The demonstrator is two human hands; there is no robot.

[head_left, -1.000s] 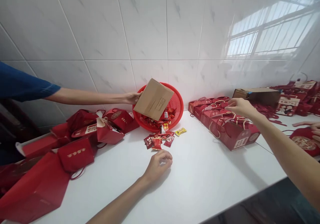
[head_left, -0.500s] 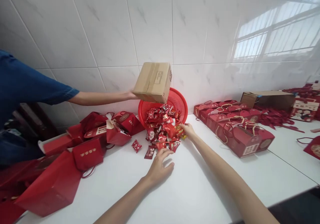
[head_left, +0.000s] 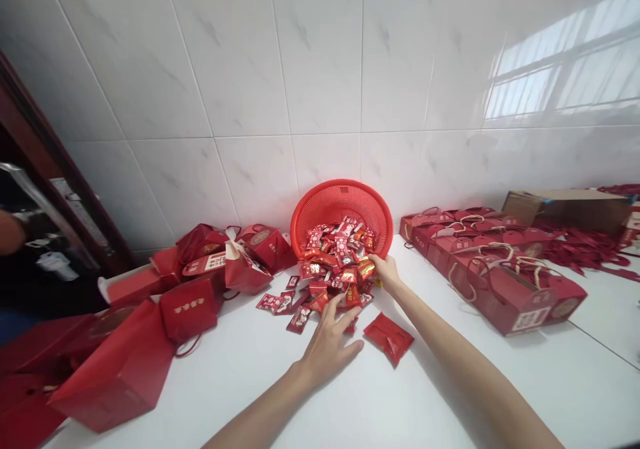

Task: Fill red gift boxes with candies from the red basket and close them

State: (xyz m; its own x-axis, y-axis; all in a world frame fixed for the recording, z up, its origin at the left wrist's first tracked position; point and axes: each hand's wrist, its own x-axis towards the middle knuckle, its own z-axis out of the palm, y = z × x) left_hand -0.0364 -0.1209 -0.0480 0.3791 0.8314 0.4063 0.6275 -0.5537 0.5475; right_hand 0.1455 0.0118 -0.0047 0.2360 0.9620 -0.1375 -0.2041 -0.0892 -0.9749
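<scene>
Many small wrapped candies point(head_left: 327, 272), mostly red with some gold, spill from a tipped red plastic basket point(head_left: 345, 192) onto the white table. My left hand point(head_left: 327, 345) is at the near edge of the pile, fingers apart and fingertips touching the wrappers. My right hand point(head_left: 385, 274) lies along the right side of the pile, fingers stretched towards a gold-wrapped candy point(head_left: 367, 267); its fingertips are partly hidden. Between my forearms a larger flat red packet point(head_left: 389, 339) rests by itself on the table.
Red gift boxes point(head_left: 115, 362) lie jumbled along the left. Rows of red handled boxes point(head_left: 500, 282) stand on the right, with a cardboard box point(head_left: 570, 205) and dark red ribbons point(head_left: 575, 245) behind them. A tiled wall point(head_left: 325, 69) closes off the back. Part of another person's arm point(head_left: 10, 232) shows at far left.
The other person's arm and the cardboard carton have left the basket. More candies lie spread at its mouth, and the flat red packet now shows by my left hand. My view has shifted left.
</scene>
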